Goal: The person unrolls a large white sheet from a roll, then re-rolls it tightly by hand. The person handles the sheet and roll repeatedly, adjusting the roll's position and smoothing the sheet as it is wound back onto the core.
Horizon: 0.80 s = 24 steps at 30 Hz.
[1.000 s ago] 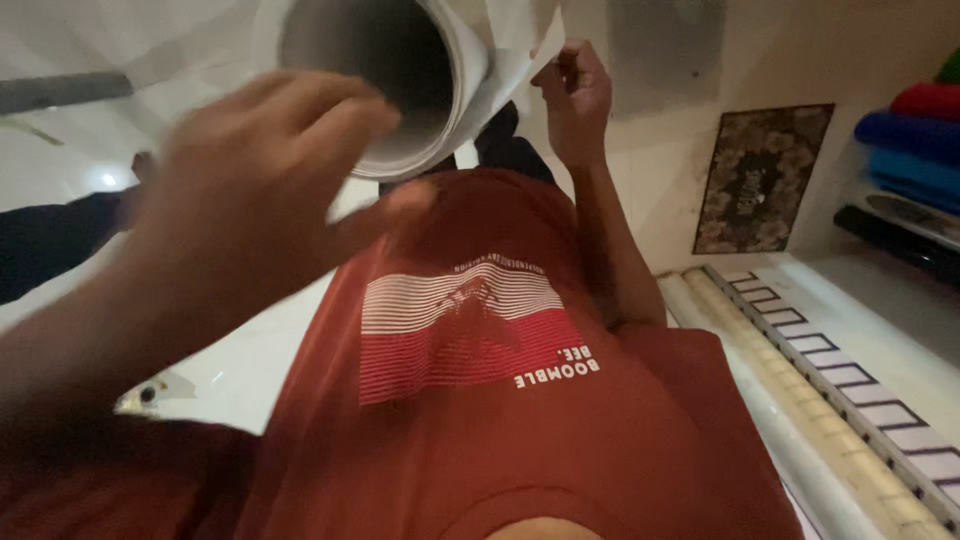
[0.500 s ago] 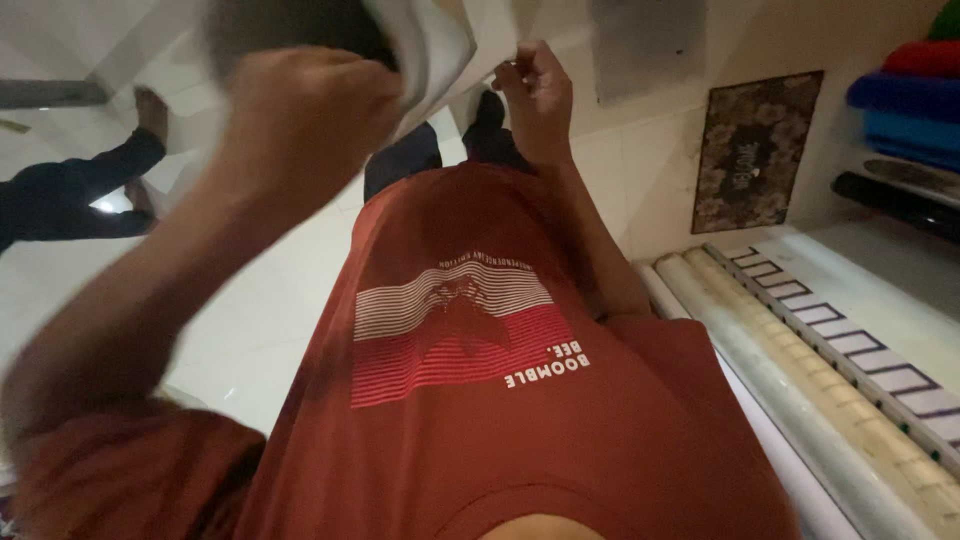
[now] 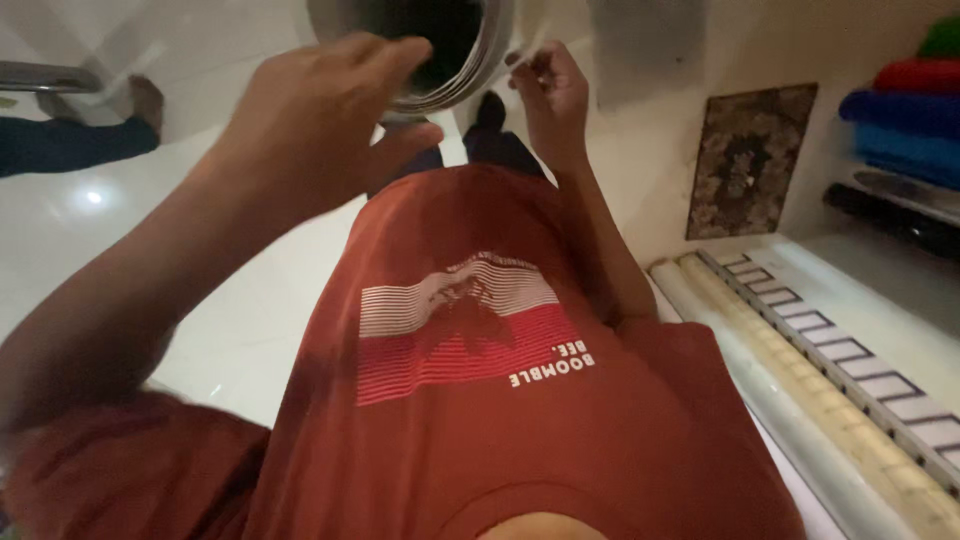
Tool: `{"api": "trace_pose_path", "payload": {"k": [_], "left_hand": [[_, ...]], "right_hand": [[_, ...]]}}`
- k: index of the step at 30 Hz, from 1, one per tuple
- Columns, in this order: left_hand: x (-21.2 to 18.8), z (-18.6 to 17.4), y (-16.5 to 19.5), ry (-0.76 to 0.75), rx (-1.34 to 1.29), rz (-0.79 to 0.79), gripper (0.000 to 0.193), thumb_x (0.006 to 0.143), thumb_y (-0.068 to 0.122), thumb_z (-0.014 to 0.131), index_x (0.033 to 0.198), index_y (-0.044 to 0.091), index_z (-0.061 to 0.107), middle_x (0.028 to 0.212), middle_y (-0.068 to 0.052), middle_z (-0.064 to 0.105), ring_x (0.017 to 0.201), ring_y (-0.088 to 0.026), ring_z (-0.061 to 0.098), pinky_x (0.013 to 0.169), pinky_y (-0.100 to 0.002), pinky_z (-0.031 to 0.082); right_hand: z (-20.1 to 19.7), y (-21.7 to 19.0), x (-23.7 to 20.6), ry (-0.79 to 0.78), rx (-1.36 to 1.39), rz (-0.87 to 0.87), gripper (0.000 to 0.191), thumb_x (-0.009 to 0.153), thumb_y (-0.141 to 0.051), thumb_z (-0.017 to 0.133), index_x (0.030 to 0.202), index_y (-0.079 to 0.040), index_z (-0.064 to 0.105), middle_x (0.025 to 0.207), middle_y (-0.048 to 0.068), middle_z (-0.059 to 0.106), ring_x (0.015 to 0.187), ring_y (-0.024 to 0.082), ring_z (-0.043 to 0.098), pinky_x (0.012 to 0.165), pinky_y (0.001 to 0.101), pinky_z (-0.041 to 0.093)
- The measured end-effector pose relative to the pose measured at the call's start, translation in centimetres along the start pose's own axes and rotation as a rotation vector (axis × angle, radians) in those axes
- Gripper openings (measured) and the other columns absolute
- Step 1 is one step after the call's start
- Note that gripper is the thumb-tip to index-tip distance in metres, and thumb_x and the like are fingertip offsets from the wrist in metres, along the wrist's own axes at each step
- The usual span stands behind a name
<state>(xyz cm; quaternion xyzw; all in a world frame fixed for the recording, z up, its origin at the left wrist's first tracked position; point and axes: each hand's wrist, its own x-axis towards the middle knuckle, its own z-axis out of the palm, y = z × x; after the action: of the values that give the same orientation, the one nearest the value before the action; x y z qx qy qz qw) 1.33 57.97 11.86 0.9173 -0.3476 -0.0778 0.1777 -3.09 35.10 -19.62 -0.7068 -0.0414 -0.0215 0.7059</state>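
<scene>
While the head camera looks straight down the wearer's rust-red printed T-shirt (image 3: 480, 400), both bare hands are raised at a large roll of pale sheet material (image 3: 440, 50) held out in front of the chest, its dark hollow core facing the camera at the top edge of the view. Left hand (image 3: 310, 130) sits against the near left rim of the roll, fingers spread and loosely curved, thumb out toward the roll's underside; it is blurred, and whether it actually grips or only steadies cannot be told. Right hand (image 3: 550, 90) is at the roll's right edge, fingertips drawn together as if pinching the loose outer layer of the sheet; the pinch itself is too small and dim to confirm. Hands are apart, one each side of the roll. Judging from this, the roll is off the floor and being handled, not yet set down or unrolled to any visible extent; most of the handling appears to lie ahead. Around: glossy white tiled floor (image 3: 200, 300); to the right, two cream-coloured rolls (image 3: 800, 400) lying beside a patterned strip with dark rectangles (image 3: 860, 370); a dark speckled stone sample panel (image 3: 745, 165) leaning at the wall; stacked coloured rolls (image 3: 900, 120) at upper right. Another person's dark-trousered leg and bare foot (image 3: 140, 100) rest on the floor at upper left.
</scene>
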Motion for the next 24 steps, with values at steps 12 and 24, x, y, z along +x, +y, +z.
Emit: {"api": "trace_pose_path", "payload": {"k": [12, 24], "left_hand": [[-1.1, 4.8, -4.2, -0.025, 0.116, 0.176, 0.01, 0.102, 0.016, 0.073, 0.093, 0.012, 0.077, 0.089, -0.005, 0.077, 0.086, -0.019, 0.076, 0.066, -0.035, 0.059], [-2.3, -3.9, -4.0, -0.094, -0.029, 0.028, 0.031, 0.097, 0.027, 0.077, 0.105, -0.003, 0.073, 0.088, -0.019, 0.073, 0.067, -0.027, 0.07, 0.06, -0.04, 0.056]], "right_hand": [[0.7, -0.2, -1.0, 0.082, -0.177, -0.052, 0.009, 0.106, -0.014, 0.064, 0.101, -0.007, 0.063, 0.084, 0.0, 0.064, 0.073, 0.01, 0.059, 0.067, 0.027, 0.05], [-1.0, -2.6, 1.7, 0.026, -0.226, -0.114, 0.013, 0.11, -0.02, 0.064, 0.109, -0.007, 0.069, 0.094, 0.002, 0.07, 0.082, 0.011, 0.065, 0.071, 0.0273, 0.053]]}}
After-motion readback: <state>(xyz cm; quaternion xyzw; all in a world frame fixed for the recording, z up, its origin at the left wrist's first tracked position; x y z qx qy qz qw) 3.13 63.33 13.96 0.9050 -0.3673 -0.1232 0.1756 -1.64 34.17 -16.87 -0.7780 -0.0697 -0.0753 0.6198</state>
